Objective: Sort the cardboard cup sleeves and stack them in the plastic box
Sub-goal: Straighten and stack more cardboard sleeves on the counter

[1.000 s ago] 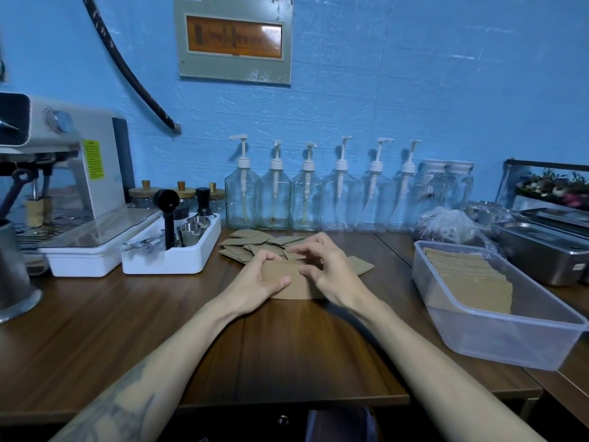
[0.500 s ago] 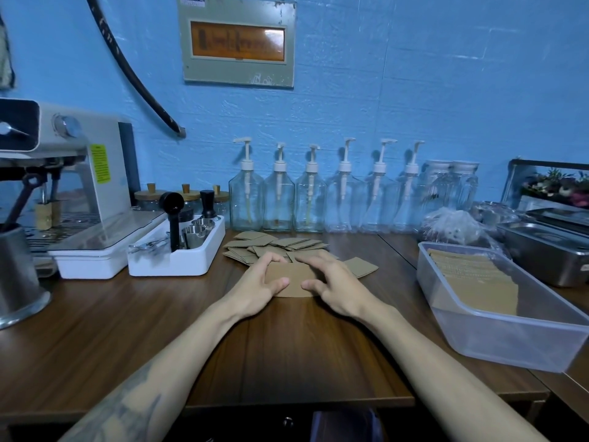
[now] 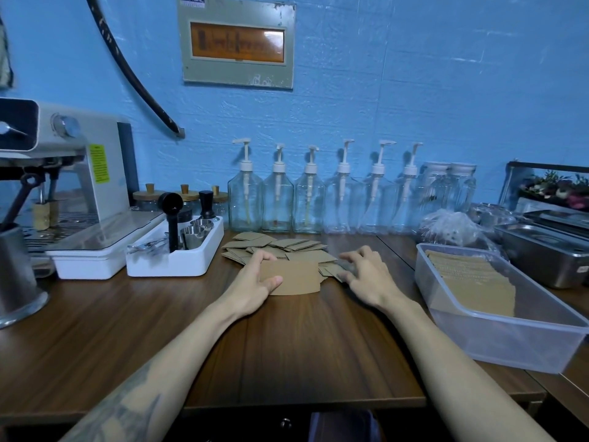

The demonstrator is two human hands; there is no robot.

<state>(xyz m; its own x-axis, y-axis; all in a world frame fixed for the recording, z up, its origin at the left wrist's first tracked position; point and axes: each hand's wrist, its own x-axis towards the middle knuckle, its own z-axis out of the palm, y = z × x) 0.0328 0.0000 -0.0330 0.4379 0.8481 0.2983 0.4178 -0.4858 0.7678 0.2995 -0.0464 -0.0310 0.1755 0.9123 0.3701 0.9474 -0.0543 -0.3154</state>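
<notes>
A small squared-up stack of brown cardboard sleeves (image 3: 296, 279) lies flat on the wooden table (image 3: 287, 339). My left hand (image 3: 256, 283) grips its left edge, thumb on top. Just right of the stack is my right hand (image 3: 363, 275), fingers spread and slightly blurred, with the fingertips on a loose sleeve (image 3: 331, 272). Behind both hands, a scattered pile of loose sleeves (image 3: 274, 245) lies flat. The clear plastic box (image 3: 510, 342) stands at the right and holds a leaning stack of sleeves (image 3: 471, 282).
A row of glass pump bottles (image 3: 309, 202) lines the blue wall. A white tray of coffee tools (image 3: 178, 260) and an espresso machine (image 3: 63, 186) stand at the left. Steel pans (image 3: 548, 253) and a plastic bag (image 3: 452, 231) sit behind the box.
My right hand has slid off the stack to the right onto the loose sleeves. My left hand has stayed on the stack's left edge.
</notes>
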